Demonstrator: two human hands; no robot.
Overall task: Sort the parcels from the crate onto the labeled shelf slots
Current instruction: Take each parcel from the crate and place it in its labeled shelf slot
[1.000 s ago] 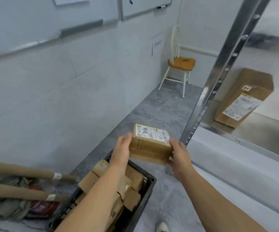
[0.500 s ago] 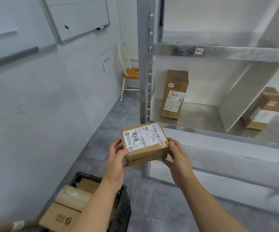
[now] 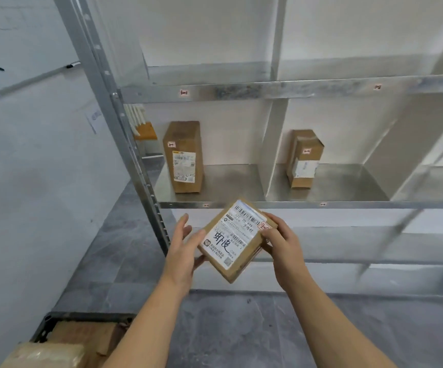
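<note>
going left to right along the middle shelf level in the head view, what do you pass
Metal upright post → tall parcel standing on end → divider panel → smaller parcel standing on end → slanted panel.

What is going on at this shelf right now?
A person holds a small labelled parcel in both hands, left hand and right hand, in front of a metal shelf unit. Two taller parcels stand upright in separate slots, one left, one right. The crate sits at the lower left with more parcels.
</note>
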